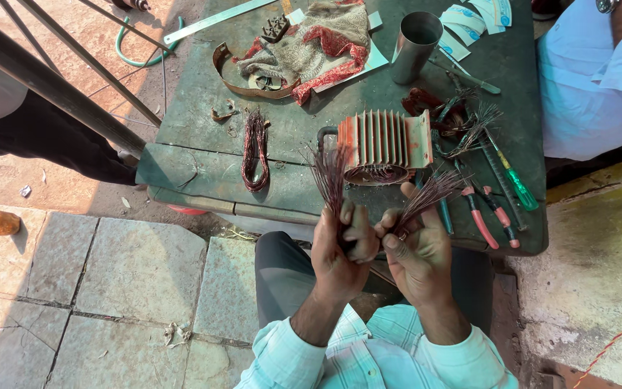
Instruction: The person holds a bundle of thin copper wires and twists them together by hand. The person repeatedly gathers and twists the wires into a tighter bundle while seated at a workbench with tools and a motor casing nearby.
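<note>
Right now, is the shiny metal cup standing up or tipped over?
Standing up. The metal cup rests on its base on the green table, its round open mouth facing upward.

Bright sunlight falls from the left, casting hard shadows across a floor of grey stone slabs (138, 270) with gritty joints; further up, the ground turns to reddish paving (88, 43); a worn green metal worktable (203, 173) stands in the upper middle, its paint scratched and dull; a dark steel bar (44, 83) slants across the upper left corner; a green hose (138, 50) curls on the ground beside the table; to the right lies a rough concrete ledge (599, 266), pale and stained
</note>
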